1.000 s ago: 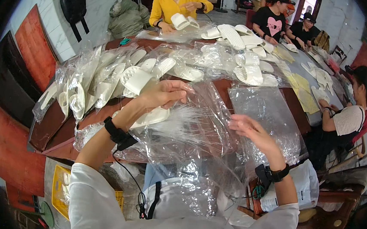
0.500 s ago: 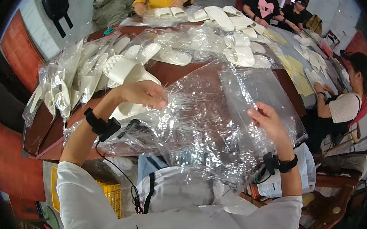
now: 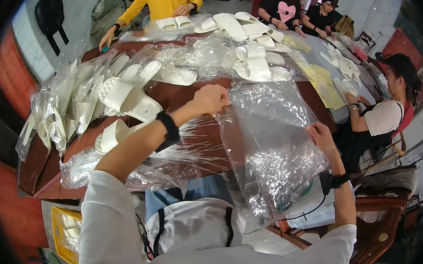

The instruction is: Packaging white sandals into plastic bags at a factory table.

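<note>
One clear plastic bag (image 3: 275, 137) stretched between two hands: left hand (image 3: 213, 98) pinches its top left edge, right hand (image 3: 322, 136) clamps the right edge, bag hanging below both grips.

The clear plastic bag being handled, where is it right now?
In the head view, the clear plastic bag is held up right of centre between the left hand and right hand, above the brown table's near edge.

Clear plastic bag (image 3: 270, 136), white slippers (image 3: 129, 100), dark reddish-brown table (image 3: 184, 95), black wristbands (image 3: 169, 128), yellow crate (image 3: 67, 230).
</note>
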### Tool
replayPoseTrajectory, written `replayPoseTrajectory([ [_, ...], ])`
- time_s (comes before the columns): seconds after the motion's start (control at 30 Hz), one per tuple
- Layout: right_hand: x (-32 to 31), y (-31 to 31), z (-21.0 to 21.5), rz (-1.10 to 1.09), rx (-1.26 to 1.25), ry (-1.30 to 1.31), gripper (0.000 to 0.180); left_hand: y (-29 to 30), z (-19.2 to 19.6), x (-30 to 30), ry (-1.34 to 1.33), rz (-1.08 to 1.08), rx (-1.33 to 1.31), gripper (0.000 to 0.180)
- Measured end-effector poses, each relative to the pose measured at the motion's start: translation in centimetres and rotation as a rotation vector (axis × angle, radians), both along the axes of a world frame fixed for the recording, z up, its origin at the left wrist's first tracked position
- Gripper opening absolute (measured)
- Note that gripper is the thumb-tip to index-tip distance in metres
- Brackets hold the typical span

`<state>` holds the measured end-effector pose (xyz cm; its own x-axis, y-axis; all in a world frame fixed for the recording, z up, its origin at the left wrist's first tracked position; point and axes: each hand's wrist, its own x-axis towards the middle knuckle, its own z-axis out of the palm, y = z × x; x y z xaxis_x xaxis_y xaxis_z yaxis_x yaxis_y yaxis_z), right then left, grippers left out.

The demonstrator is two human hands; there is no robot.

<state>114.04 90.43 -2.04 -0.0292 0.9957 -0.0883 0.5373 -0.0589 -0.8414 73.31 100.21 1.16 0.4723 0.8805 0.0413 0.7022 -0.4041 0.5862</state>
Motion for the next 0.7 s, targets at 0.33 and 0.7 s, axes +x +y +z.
replayPoseTrajectory([
  [0.33,2.8,0.9,-0.3,-0.138,0.505,-0.681,0.044,3.7,-3.4,6.5,0.045,0.158,0.093,0.018],
  [0.7,-8.6,5.2,0.2,-0.008,0.316,-0.746,0.076,5.8,-4.6,7.1,0.041,0.078,0.151,0.024],
])
